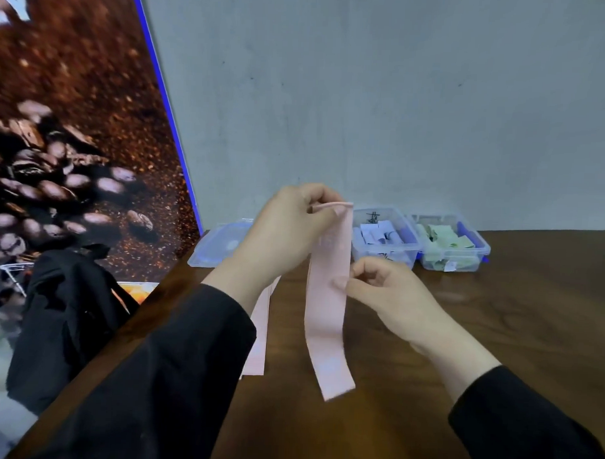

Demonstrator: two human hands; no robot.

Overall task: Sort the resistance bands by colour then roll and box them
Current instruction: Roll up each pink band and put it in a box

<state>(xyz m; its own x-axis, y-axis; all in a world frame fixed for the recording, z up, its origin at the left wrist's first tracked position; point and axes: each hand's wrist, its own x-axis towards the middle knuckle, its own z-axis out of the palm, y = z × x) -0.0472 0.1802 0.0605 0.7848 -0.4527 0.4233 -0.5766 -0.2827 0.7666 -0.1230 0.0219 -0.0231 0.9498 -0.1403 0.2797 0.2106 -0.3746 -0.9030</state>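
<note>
pink and limp, the resistance band (326, 299) hangs nearly straight down between the two hands, its long axis running from a top fold, held up in front of the boxes, to a free end (337, 381) that curls at or just above the bench (496, 322); whether it touches the wood cannot be told. the left hand (287, 228) is raised and pinches the top fold between thumb and curled fingers, forearm in a black sleeve angled up from the lower left. the right hand (384, 294) sits lower, just beside the band's right edge, thumb and forefinger nipping that edge about midway down, its other fingers loosely curled. so the right hand is nearer the loose end, and rolling would probably start from there upward, or from the held fold downward.

more pink bands (259, 337) lie flat on the bench behind the left forearm. at the back stand three clear boxes: one at the left (211, 250), mostly hidden, contents unclear; a middle one with pale blue rolls (383, 239); a right one with green rolls (451, 245). pink looks to be the last colour left to box.
</note>
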